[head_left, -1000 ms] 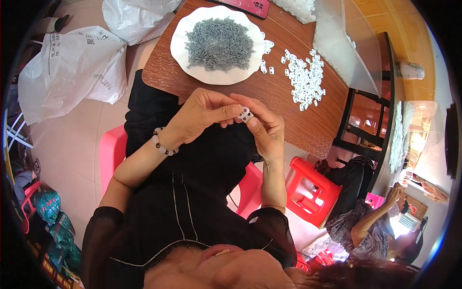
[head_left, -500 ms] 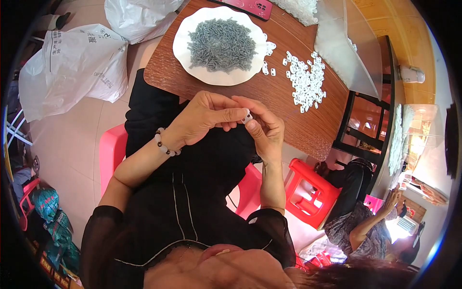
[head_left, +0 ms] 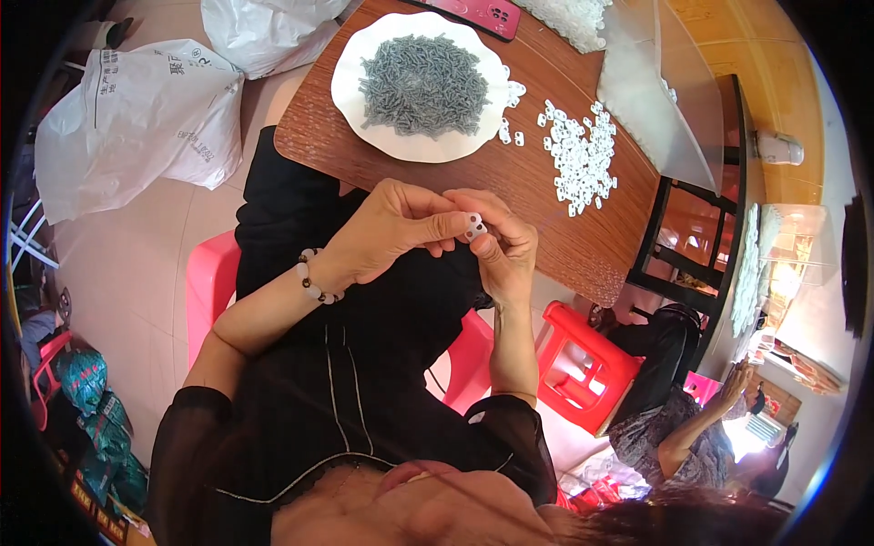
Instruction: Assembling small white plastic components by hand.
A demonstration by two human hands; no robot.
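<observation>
Close in front of my body, my left hand (head_left: 387, 232) pinches a small white plastic piece (head_left: 474, 227) with dark holes between thumb and fingers. From the other side, my right hand (head_left: 506, 253) grips the same piece with bent fingers and thumb. Whether a grey rod sits in its holes is too small to tell. Beyond my hands, a white wavy-edged plate (head_left: 349, 91) on the brown table (head_left: 583, 259) carries a heap of small grey rod-like pieces (head_left: 424, 85). To its right lies a scattered pile of similar white pieces (head_left: 580, 156).
A pink phone (head_left: 496, 18) lies at the table's far edge, near clear plastic sheeting (head_left: 642, 109) and more white pieces. White sacks (head_left: 146, 127) stand on the floor at left. At right are a red stool (head_left: 587, 369) and another person's arm (head_left: 696, 428).
My hands have turned the white piece slightly, so its dark holes show more. Both hands have shifted a little and still hold it.
</observation>
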